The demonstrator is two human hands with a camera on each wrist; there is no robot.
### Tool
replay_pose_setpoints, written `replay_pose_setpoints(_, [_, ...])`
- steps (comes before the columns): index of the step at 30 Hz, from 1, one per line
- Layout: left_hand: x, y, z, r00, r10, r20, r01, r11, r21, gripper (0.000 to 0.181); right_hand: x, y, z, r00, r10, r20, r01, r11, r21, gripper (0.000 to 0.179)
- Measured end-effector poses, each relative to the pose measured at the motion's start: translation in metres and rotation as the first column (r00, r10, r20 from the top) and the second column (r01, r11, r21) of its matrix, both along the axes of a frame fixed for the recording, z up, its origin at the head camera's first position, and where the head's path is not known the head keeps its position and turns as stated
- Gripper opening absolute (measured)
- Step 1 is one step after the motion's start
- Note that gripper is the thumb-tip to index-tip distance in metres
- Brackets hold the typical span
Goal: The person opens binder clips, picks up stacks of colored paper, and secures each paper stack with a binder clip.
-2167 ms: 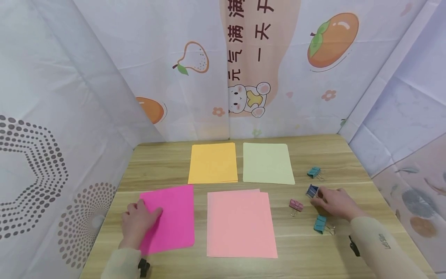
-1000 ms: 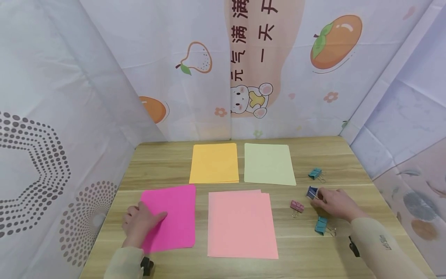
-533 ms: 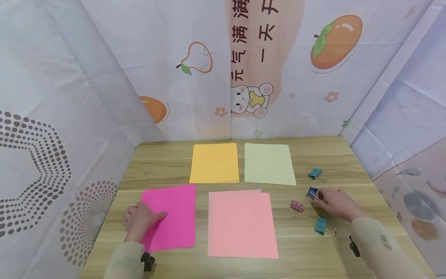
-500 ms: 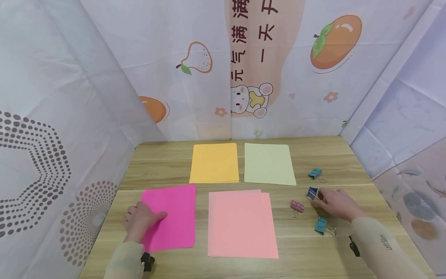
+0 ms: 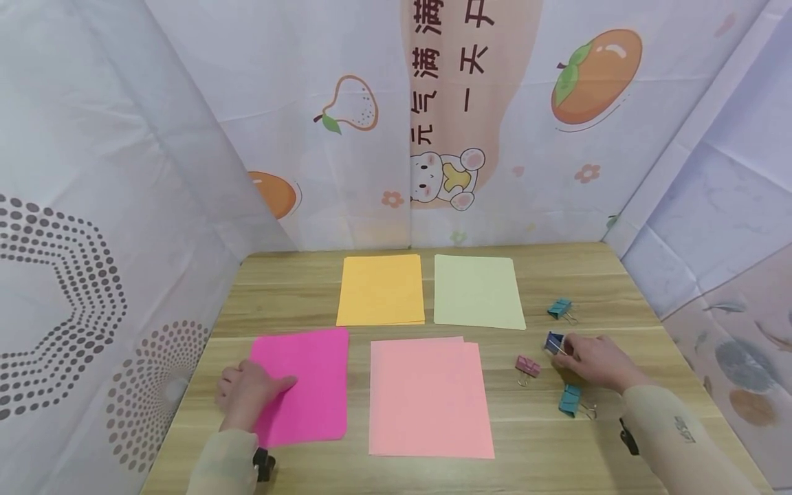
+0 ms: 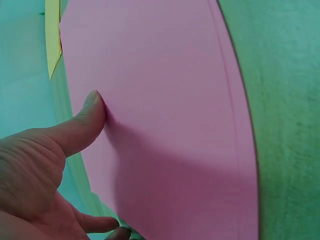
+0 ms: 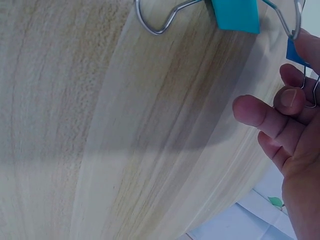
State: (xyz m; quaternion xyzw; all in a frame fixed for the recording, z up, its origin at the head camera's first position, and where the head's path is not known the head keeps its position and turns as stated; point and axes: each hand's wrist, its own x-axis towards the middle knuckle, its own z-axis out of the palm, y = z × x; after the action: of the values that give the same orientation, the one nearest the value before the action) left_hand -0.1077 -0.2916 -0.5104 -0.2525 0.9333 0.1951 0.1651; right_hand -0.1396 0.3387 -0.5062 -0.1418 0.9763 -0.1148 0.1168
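At the left, a magenta square of paper (image 5: 309, 392) lies on the table. My left hand (image 5: 247, 392) is at its left edge, thumb on top and the other fingers curled at the edge, gripping it; the left wrist view shows the thumb (image 6: 87, 120) on the sheet, fingertips partly hidden. At the right, my right hand (image 5: 597, 361) pinches the wire handle of a navy binder clip (image 5: 553, 342). In the right wrist view that blue clip (image 7: 295, 52) shows beside the fingers. Teal clips (image 5: 570, 400) (image 5: 559, 308) and a dusty-pink binder clip (image 5: 527, 365) lie around it.
Salmon-pink sheets (image 5: 430, 399) lie in the middle of the wooden table (image 5: 433, 478). Behind them are orange-yellow sheets (image 5: 380, 290) and pale green sheets (image 5: 479, 291). Printed cloth (image 5: 383, 137) encloses the table at the back and both sides.
Since the earliest frame, my left thumb has slid slightly farther in over the magenta paper. The view has shifted a little. My right hand stays at the navy binder clip.
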Motion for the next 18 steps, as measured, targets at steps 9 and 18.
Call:
replay_pose_setpoints(9, [0.0001,0.0026,0.0012,1.0,-0.027,-0.005,0.027,1.0,0.012,0.104,-0.0005,-0.0039,0.0023,0.999,-0.019,0.029,0.02,1.0,-0.016,0.031])
replay_pose_setpoints(18, [-0.0006,0.0048,0.003,1.0,-0.012,-0.015,0.013,0.999,0.049,0.098,-0.0007,-0.005,0.0049,0.999,-0.015,0.036,0.016,1.0,-0.025,0.031])
